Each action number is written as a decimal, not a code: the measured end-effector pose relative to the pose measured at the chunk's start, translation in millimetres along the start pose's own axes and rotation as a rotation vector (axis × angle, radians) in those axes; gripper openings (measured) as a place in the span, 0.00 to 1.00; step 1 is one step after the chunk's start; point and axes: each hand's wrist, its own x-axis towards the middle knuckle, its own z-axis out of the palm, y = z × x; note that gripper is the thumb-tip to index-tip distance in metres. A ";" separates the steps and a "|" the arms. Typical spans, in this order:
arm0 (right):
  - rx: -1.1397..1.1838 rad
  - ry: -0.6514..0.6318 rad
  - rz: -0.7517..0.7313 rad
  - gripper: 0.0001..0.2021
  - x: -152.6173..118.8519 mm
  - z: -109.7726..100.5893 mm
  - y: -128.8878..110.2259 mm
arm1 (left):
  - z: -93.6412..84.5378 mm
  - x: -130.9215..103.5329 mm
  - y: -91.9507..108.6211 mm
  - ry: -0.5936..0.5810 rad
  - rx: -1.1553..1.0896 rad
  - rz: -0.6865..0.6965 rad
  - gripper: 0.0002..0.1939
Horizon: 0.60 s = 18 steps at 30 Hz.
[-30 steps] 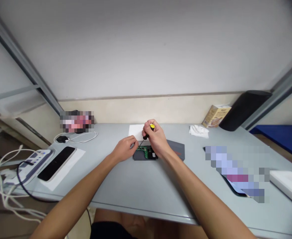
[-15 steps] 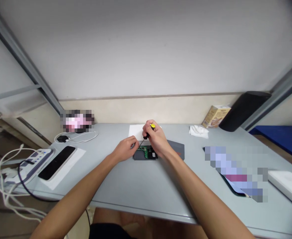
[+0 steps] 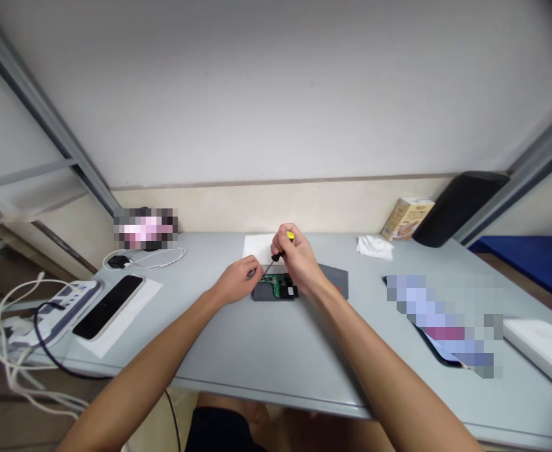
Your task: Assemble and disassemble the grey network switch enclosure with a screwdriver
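My right hand (image 3: 299,254) is closed around the yellow-and-black handle of a screwdriver (image 3: 291,236). Its thin shaft slants down and left to the upper left part of an opened dark grey device (image 3: 263,291). Inside that casing show a green circuit board (image 3: 276,284) and a black component beside it. My left hand (image 3: 238,280) rests at the device's left edge, fingers closed together near the screwdriver's tip; a bit of grey shows between them, but I cannot make out what it is. A dark grey panel (image 3: 338,280) lies partly behind my right wrist.
White paper (image 3: 255,248) lies behind the device. To the left are a phone (image 3: 110,307) on paper, a power strip (image 3: 63,311) with cables and a black charger (image 3: 119,262). Rightward stand crumpled tissue (image 3: 374,247), a carton (image 3: 405,219), a black cylinder (image 3: 461,207) and a white box (image 3: 544,348).
My right hand and the screwdriver have shifted very slightly, with the handle a little further right. The left hand stays at the device's edge. My legs below the desk have moved.
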 end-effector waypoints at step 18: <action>-0.050 -0.031 -0.023 0.24 0.2 2.1 2.7 | -1.0 1.7 -0.8 -0.017 -0.005 -0.034 0.16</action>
